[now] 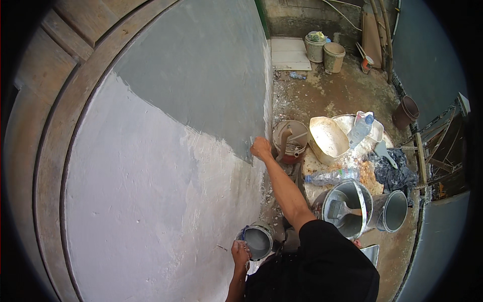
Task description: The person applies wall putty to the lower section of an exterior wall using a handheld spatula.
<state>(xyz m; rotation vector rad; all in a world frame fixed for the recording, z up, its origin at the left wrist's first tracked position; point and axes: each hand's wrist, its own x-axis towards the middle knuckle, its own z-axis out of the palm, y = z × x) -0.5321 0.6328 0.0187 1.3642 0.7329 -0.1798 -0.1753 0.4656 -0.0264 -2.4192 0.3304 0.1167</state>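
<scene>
My right hand (260, 148) is closed in a fist against the wall (136, 201), at the lower edge of its fresh grey paint (201, 75). It grips a paintbrush whose handle the fist hides; the grey bristles blend into the paint. Below that edge the wall is pale lilac-white, with a rough patch near the hand. Low in the view, my left hand (240, 253) is closed on the rim of a small paint bucket (258, 242) with grey paint inside, held close to my body.
A wooden door frame (65, 126) curves along the left. On the right a round table (314, 189) bears a cut container (328, 138), plastic bottles (332, 176) and a black bag (397, 173). Nearer stand a bucket with a wide brush (347, 209) and a grey pot (393, 211). Buckets (334, 58) stand far back.
</scene>
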